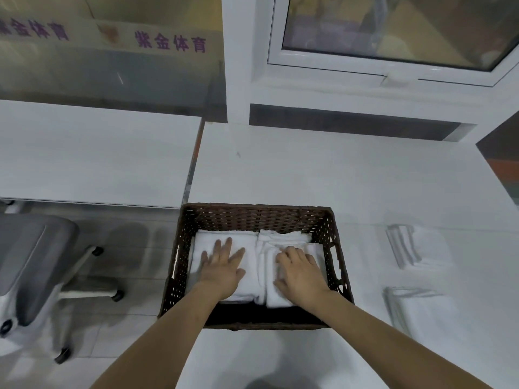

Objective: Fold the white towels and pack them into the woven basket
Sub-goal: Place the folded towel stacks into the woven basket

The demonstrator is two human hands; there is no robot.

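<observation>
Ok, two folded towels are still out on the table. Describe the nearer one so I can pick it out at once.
Start at the woven basket in the middle of the white table, where both hands press towels flat. Look to its right: two folded white towels lie on the bare tabletop, one behind the other. The nearer towel lies level with the basket's front edge, closer to the person than the far towel.

One woven basket (pixel 254 217); two hands (pixel 223 266) (pixel 302 272); four folded towels (pixel 224 242) (pixel 283 240) (pixel 412 245) (pixel 418 307).

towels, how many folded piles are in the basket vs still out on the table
Folded towel piles in the woven basket: 2, the left pile under the left hand and the right pile under the right hand
On the table: 2, the far pile and the near pile
Total: 4
</observation>
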